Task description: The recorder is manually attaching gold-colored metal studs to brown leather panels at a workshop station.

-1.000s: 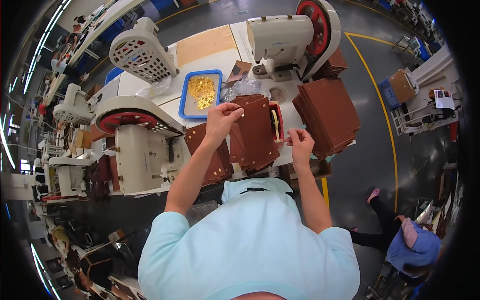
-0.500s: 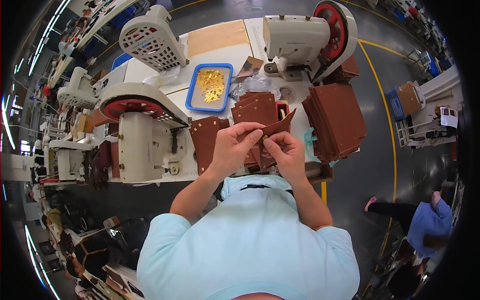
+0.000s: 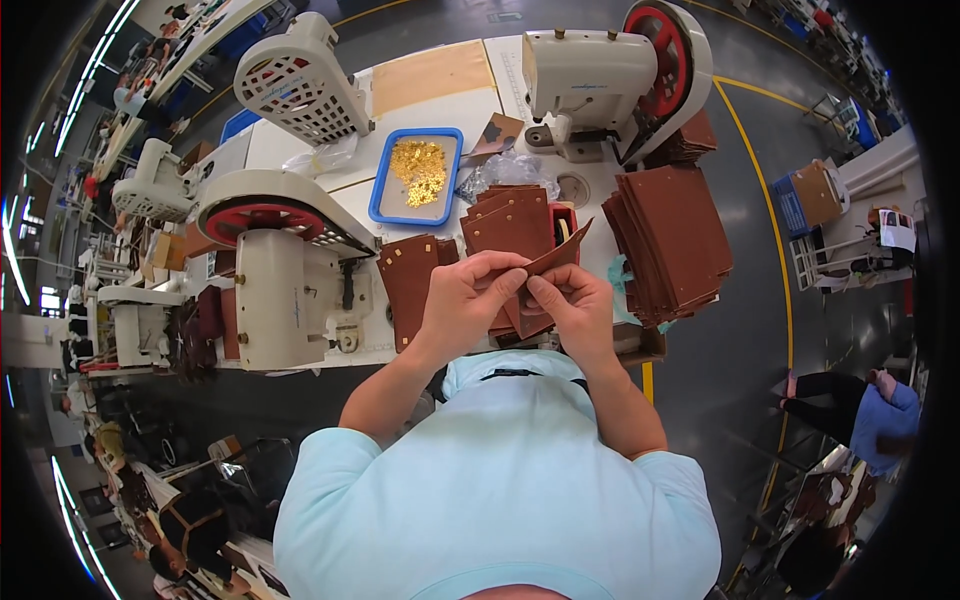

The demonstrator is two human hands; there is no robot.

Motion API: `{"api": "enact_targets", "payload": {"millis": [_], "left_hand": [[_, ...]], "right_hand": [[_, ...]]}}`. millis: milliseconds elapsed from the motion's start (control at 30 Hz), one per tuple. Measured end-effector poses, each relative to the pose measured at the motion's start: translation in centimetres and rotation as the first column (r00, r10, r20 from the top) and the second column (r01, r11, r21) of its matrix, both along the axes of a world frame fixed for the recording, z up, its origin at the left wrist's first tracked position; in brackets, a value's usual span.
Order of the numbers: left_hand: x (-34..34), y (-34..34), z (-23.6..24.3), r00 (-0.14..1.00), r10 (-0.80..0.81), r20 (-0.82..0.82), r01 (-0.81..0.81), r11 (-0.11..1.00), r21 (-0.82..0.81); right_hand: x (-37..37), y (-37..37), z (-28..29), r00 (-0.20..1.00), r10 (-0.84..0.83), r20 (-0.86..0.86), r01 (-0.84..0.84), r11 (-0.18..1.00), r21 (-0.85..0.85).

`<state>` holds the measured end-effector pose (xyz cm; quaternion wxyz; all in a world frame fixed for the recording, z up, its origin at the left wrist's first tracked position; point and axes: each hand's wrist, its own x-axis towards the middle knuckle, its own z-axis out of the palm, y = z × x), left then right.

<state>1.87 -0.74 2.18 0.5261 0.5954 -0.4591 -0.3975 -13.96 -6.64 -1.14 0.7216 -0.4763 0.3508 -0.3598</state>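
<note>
Between my hands a brown leather piece point(image 3: 563, 250) is held up at a tilt, its pointed corner rising to the right. My left hand point(image 3: 462, 303) is closed, pinching its edge between thumb and fingers. My right hand point(image 3: 577, 308) is also closed at the same edge, its thumb tip almost meeting the left thumb. Any small part under the thumbs is hidden. Just beyond lies a stack of brown leather pieces point(image 3: 508, 222) with small gold fittings. Another such stack point(image 3: 405, 290) lies left of my left hand.
A blue-rimmed tray point(image 3: 373, 200) holds many small gold pieces point(image 3: 420, 172). White machines with red wheels stand at the left point(image 3: 285, 290) and far right point(image 3: 590, 85) of the white table. A tall leather stack point(image 3: 672, 240) sits at the right. Someone in blue point(image 3: 885, 425) is off to the right.
My thumbs have come closer together on the leather edge. The small gold fitting seen by my right thumb is now covered. The person in blue has moved farther right.
</note>
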Motion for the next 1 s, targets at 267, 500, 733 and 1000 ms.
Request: {"api": "enact_targets", "payload": {"millis": [267, 500, 733, 1000], "left_hand": [[0.7, 0.1, -2.0, 0.997, 0.017, -0.080, -0.016, 1.000, 0.010], [3.6, 0.7, -3.8, 0.982, 0.178, -0.053, -0.179, 0.984, -0.007], [4.8, 0.9, -3.6, 0.917, 0.300, 0.262, -0.310, 0.951, -0.002], [5.8, 1.5, -4.2, 0.912, 0.054, 0.407, -0.057, 0.998, -0.003]], "right_hand": [[-0.8, -2.1, -1.6, 0.955, 0.045, -0.294, -0.092, 0.985, -0.147], [-3.1, -8.6, -14.9, 0.787, -0.230, -0.573, 0.127, 0.968, -0.214], [-3.1, -7.9, -21.6, 0.520, -0.110, -0.847, -0.219, 0.942, -0.256], [-5.0, -5.9, -23.5, 0.911, -0.195, -0.362, 0.323, 0.884, 0.337]]}}
